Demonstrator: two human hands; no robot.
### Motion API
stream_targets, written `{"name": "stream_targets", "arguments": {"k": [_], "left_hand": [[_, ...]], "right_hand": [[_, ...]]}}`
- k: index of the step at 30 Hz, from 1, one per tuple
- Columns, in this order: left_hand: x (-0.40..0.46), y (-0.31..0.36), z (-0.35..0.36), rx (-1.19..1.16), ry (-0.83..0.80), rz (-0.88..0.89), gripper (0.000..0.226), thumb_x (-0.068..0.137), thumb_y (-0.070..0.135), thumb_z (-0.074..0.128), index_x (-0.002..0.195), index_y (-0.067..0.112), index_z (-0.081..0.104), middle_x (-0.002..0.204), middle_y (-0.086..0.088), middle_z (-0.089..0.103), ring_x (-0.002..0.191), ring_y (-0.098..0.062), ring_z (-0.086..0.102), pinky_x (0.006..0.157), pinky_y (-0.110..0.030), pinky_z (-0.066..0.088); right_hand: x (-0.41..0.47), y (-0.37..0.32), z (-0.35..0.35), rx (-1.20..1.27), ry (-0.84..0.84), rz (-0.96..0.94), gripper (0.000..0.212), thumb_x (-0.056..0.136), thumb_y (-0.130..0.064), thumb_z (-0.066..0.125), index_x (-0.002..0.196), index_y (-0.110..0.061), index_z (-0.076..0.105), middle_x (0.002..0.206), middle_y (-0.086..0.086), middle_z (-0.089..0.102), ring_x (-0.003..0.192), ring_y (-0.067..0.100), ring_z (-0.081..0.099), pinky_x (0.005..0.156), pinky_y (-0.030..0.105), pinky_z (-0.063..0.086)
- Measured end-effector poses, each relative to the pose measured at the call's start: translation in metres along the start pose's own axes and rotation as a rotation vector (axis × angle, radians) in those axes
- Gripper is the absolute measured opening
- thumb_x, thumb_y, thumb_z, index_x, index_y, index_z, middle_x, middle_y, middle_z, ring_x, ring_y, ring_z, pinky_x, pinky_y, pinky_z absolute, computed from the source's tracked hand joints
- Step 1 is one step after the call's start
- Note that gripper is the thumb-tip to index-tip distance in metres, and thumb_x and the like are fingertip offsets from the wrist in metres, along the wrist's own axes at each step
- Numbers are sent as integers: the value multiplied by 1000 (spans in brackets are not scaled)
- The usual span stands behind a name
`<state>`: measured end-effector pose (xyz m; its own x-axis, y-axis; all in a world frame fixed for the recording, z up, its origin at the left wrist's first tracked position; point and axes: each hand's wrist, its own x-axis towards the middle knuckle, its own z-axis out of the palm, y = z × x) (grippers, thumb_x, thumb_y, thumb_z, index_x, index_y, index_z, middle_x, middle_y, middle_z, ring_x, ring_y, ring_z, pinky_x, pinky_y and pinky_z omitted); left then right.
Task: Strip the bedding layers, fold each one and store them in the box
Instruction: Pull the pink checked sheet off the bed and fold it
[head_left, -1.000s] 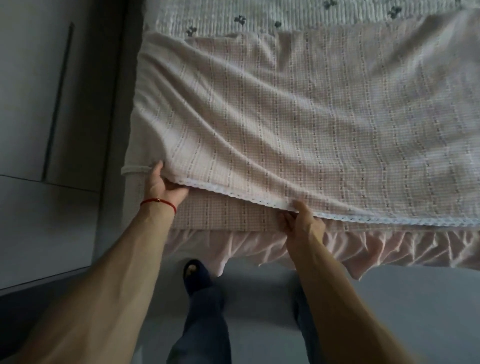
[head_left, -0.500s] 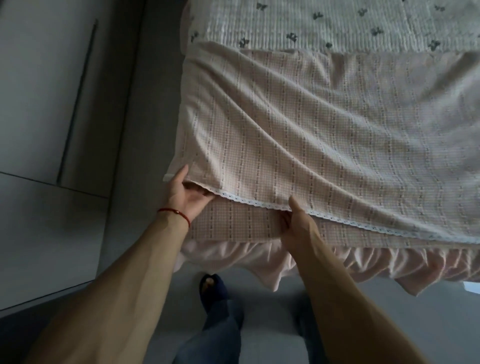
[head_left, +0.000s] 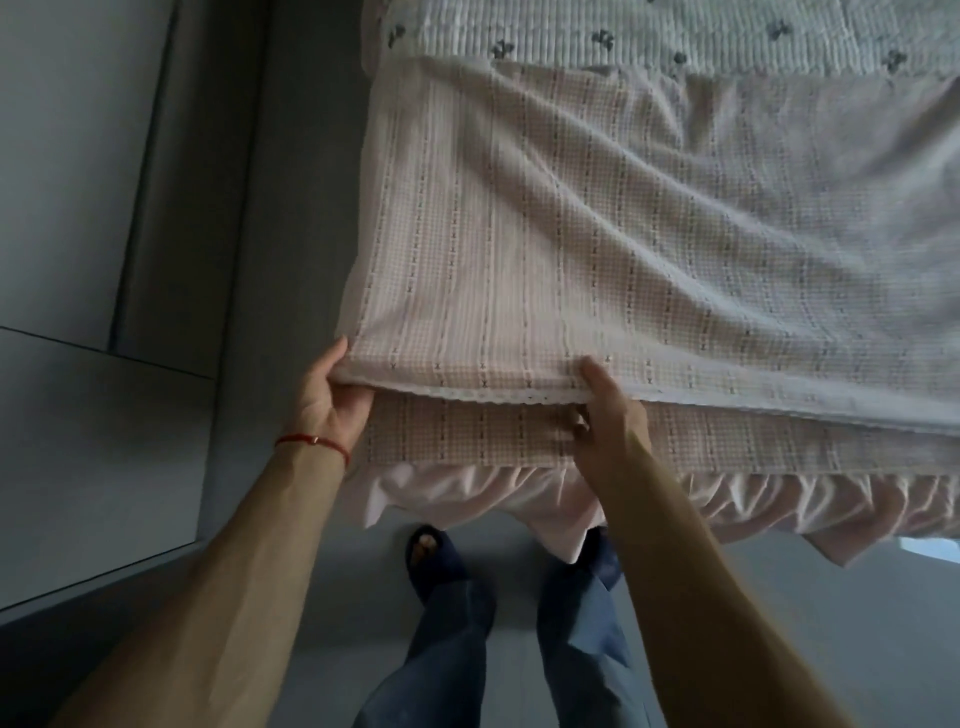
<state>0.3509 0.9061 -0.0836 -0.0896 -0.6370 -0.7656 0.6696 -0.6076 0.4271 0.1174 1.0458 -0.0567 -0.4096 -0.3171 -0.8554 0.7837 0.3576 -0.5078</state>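
Note:
A pale pink checked blanket (head_left: 571, 234) with a white lace hem lies folded over on the bed, its upper layer rumpled. My left hand (head_left: 327, 400), a red string on its wrist, grips the blanket's near left corner, thumb on top. My right hand (head_left: 608, 410) pinches the lace hem a little to the right, thumb over the top layer and fingers under it. Between my hands the lower layer of the same blanket (head_left: 467, 441) shows. Beyond the blanket lies a white quilted sheet with small dark prints (head_left: 623, 36). No box is in view.
A pink ruffled bed skirt (head_left: 467, 499) hangs from the bed's near edge down to the grey floor (head_left: 779, 623). Grey cabinet doors (head_left: 78, 260) stand at the left, with a narrow gap beside the bed. My legs and dark slippers (head_left: 431, 556) are at the bed's edge.
The view has shifted left along the bed. Both hands keep hold of the top layer's hem and have drawn it nearer the near edge, the right thumb now lying over the layer.

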Motion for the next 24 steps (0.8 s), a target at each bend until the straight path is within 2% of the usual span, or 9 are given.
{"name": "stream_targets", "arguments": {"k": [3,5,7,11,14,18,21,23,24], "left_hand": [[-29,-14,-45,45,52,-25,30,100,4,47,124,5,64,116,-14,72,105,-27,72,93,-45,58],[-40,-31,-67,83,109,-101,27,102,8,45,121,7,65,107,-12,76,94,-25,75,92,-46,56],[-38,-38,-82,74,147,-134,27,103,14,47,122,6,64,109,-12,75,96,-25,75,101,-44,50],[-24,-20,-82,21,162,-69,24,101,14,52,119,6,66,115,-12,72,107,-25,70,96,-44,53],[-23,-14,-77,-21,126,-28,21,102,11,51,115,8,66,111,-11,75,102,-24,73,93,-45,53],[-20,-23,-86,136,315,-143,11,101,7,54,105,3,63,116,-18,67,97,-25,66,87,-39,57],[-12,-18,-97,435,559,-102,7,84,2,65,84,2,59,84,-18,68,70,-25,68,54,-34,61],[-9,-12,-93,899,720,69,36,65,12,74,97,4,61,100,-21,71,88,-35,72,74,-43,62],[-10,-8,-78,1139,688,216,47,67,15,76,110,6,61,116,-21,66,105,-38,66,89,-44,58]], "right_hand": [[-10,24,-12,2,42,-20,52,90,-29,76,132,-10,51,116,10,66,93,19,71,77,36,61],[-7,42,-16,15,70,24,67,84,-27,83,138,-7,49,119,12,67,101,31,70,88,50,61],[-6,50,-18,-1,94,25,61,84,-23,83,134,-9,52,114,8,67,101,30,69,93,52,59],[-12,58,-26,32,82,15,50,87,-15,80,129,-8,54,108,3,68,94,24,69,77,37,64],[-17,69,-32,94,43,82,53,87,-15,79,134,-5,56,117,17,73,98,35,74,74,43,64],[-39,57,-31,-475,-123,169,33,97,-26,69,97,6,72,87,23,76,70,30,74,65,38,63],[-49,36,-21,-1007,-174,-106,35,99,-29,64,79,-2,74,65,8,74,53,13,68,55,31,59],[-45,19,-4,-1131,-62,-517,27,100,-32,61,86,-12,72,73,-1,75,62,2,68,59,28,53],[-36,10,10,-1174,-27,-690,22,100,-37,60,103,-18,71,98,-3,77,85,5,70,75,30,54]]}}
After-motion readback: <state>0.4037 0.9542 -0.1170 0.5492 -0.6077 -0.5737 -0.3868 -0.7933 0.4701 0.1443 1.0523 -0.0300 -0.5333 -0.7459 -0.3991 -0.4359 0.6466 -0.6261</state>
